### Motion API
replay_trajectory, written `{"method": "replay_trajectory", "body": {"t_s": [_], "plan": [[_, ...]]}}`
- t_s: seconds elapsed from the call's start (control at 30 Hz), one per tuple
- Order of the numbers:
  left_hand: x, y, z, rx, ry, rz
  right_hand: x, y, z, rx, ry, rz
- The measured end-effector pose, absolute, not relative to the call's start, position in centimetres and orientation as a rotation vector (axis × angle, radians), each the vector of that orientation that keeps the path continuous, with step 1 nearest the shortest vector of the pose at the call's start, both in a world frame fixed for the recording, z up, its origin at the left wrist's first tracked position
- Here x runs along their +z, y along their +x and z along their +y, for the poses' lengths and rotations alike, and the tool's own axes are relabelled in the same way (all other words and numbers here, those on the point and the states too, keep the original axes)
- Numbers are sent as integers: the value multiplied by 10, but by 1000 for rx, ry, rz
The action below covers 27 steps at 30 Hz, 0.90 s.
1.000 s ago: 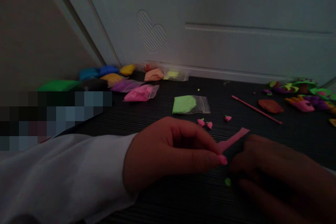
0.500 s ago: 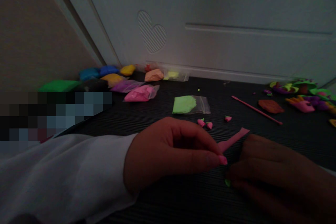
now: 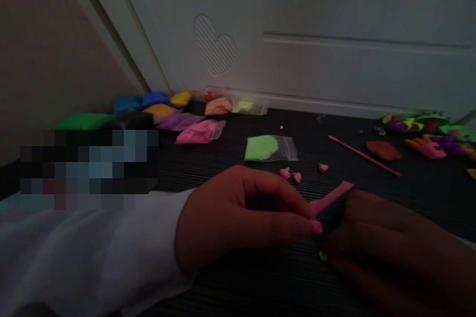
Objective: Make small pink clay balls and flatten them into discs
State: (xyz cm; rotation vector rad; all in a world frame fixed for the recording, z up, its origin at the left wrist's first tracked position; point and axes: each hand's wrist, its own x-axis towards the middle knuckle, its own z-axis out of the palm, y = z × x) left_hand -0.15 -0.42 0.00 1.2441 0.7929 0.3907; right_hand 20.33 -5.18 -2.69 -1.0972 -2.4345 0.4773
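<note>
While the left hand (image 3: 240, 213) pinches a little pink roll (image 3: 316, 227) between finger and thumb, the right hand (image 3: 390, 242) bends low by a tiny green bit (image 3: 323, 256), but it is too dark to tell if it grips it. A pink strip (image 3: 330, 198) shows just behind the roll. Three pink buds (image 3: 285, 174) lie on the black counter (image 3: 260, 287), near a clear bag of light green stuff (image 3: 261, 148)
</note>
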Motion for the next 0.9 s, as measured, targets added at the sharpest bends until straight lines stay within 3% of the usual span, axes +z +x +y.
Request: {"method": "replay_trajectory", "body": {"t_s": [0.53, 0.9], "plan": [[-1, -2, -3, 374, 1265, 755, -27, 205, -55, 417, -1086, -2424], [-8, -2, -3, 355, 1354, 682, -19, 209, -60, 104, -928, -2371]]}}
